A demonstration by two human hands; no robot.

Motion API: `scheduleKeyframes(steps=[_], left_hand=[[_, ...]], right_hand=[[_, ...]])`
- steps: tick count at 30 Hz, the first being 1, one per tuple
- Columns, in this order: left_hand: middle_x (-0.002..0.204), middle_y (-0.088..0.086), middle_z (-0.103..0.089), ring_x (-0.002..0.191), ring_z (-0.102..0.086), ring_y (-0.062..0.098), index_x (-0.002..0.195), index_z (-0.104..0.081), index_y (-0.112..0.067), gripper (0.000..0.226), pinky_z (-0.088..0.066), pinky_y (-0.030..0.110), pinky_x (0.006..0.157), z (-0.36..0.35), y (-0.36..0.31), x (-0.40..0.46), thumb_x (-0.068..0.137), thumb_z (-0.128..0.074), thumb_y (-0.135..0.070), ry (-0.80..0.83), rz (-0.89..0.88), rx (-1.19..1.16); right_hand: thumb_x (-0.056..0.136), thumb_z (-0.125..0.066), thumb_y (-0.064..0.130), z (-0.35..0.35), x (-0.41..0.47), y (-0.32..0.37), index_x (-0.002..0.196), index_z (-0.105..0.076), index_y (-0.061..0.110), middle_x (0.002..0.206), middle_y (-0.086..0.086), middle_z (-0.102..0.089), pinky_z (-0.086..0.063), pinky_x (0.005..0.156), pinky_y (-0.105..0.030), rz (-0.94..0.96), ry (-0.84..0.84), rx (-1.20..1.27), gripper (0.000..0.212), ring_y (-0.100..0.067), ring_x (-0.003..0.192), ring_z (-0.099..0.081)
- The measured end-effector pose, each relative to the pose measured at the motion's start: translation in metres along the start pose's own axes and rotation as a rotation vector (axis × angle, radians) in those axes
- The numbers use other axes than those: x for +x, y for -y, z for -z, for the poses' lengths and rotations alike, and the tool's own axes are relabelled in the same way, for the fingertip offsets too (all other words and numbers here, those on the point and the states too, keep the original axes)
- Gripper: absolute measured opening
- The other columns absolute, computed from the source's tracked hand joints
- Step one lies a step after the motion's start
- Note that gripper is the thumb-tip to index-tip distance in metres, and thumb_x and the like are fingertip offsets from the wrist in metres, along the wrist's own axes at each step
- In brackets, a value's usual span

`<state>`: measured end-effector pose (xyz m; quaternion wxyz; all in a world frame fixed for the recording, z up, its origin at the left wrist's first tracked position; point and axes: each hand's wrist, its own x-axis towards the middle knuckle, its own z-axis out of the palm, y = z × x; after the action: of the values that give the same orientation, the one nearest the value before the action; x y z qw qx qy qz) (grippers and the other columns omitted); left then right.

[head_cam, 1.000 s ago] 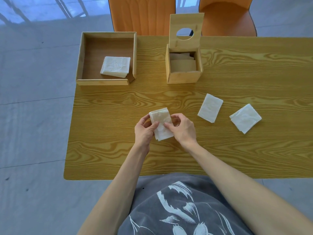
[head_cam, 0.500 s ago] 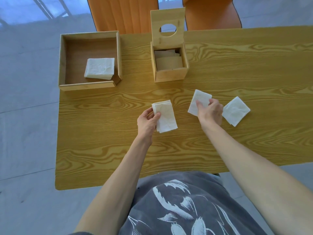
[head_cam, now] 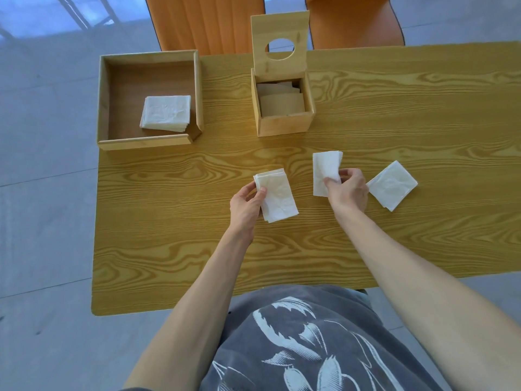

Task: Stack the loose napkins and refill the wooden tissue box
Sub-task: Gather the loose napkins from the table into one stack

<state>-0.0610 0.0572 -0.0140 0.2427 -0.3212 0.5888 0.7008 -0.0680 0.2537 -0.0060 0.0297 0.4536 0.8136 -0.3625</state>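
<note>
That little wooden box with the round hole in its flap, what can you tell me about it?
The wooden tissue box is a small, light, bamboo-like cube standing upright near the far edge of the table, to the right of the wooden tray. Its lid, a flat panel with a round hole, is raised upright at the back, leaving the top open. Inside lie a few folded napkins in shadow, well below the rim. Neither hand touches it.

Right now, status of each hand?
Left hand: closed on the napkin stack, thumb on top.
Right hand: fingers pinching a single napkin, lifted at its far edge; another loose napkin lies untouched to its right.
</note>
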Motion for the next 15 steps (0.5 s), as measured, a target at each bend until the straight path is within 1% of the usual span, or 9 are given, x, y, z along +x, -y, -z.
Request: scheduleKeyframes(steps=[2,4,6,8,11,13,15], left_hand=[[0.11,0.005,-0.072,0.107,-0.069,0.026,0.132,-0.057,-0.013,0.038,-0.056,0.05,0.093,0.001,0.001,0.0,0.095,-0.064,-0.019,0.004,0.008,0.005],[0.11,0.006,-0.072,0.107,-0.069,0.026,0.129,-0.059,-0.016,0.033,-0.056,0.049,0.093,0.001,0.001,0.0,0.096,-0.063,-0.021,0.007,0.01,0.009],[0.11,0.006,-0.072,0.107,-0.069,0.026,0.128,-0.059,-0.017,0.031,-0.056,0.048,0.092,0.001,0.001,0.0,0.097,-0.062,-0.022,0.008,0.009,0.01],[0.112,0.007,-0.072,0.105,-0.07,0.026,0.131,-0.058,-0.015,0.034,-0.057,0.047,0.091,0.0,0.002,0.001,0.097,-0.061,-0.023,0.006,0.007,0.008],[0.108,0.006,-0.073,0.104,-0.07,0.027,0.123,-0.06,-0.018,0.025,-0.057,0.048,0.091,-0.001,0.002,0.0,0.098,-0.06,-0.023,-0.002,0.001,0.011],[0.107,0.006,-0.073,0.105,-0.07,0.027,0.119,-0.061,-0.019,0.022,-0.056,0.048,0.093,-0.001,0.002,0.0,0.098,-0.06,-0.023,-0.001,-0.012,0.022],[0.11,0.009,-0.073,0.105,-0.07,0.027,0.12,-0.061,-0.018,0.024,-0.056,0.047,0.092,0.0,0.001,0.0,0.098,-0.061,-0.025,0.011,-0.031,0.042]], right_hand=[[0.084,-0.073,0.024,0.001,-0.005,-0.001,0.112,-0.061,0.017,0.101,0.002,-0.068,-0.054,0.077,-0.033,0.017,0.031,0.118,0.031,-0.017,0.087,-0.066],[0.084,-0.075,0.02,0.002,-0.012,-0.003,0.109,-0.064,0.016,0.095,0.003,-0.07,-0.058,0.076,-0.032,0.013,0.094,0.261,0.028,-0.015,0.087,-0.069],[0.085,-0.076,0.016,0.003,-0.022,-0.005,0.11,-0.063,0.014,0.092,0.003,-0.071,-0.061,0.068,-0.028,-0.022,0.191,0.426,0.028,-0.013,0.083,-0.071],[0.085,-0.076,0.012,0.004,-0.033,-0.006,0.109,-0.062,0.011,0.093,0.0,-0.072,-0.059,0.061,-0.023,-0.018,0.318,0.537,0.028,-0.012,0.079,-0.071],[0.083,-0.078,0.011,-0.003,-0.046,-0.009,0.107,-0.062,0.011,0.094,-0.005,-0.074,-0.06,0.06,-0.025,0.016,0.481,0.544,0.029,-0.014,0.079,-0.072],[0.082,-0.079,0.012,-0.009,-0.052,-0.012,0.111,-0.062,0.008,0.097,-0.009,-0.075,-0.059,0.059,-0.025,0.031,0.536,0.521,0.034,-0.015,0.079,-0.072],[0.082,-0.079,0.014,-0.015,-0.056,-0.015,0.115,-0.062,0.005,0.098,-0.011,-0.075,-0.057,0.058,-0.024,0.049,0.564,0.498,0.038,-0.015,0.078,-0.072]])
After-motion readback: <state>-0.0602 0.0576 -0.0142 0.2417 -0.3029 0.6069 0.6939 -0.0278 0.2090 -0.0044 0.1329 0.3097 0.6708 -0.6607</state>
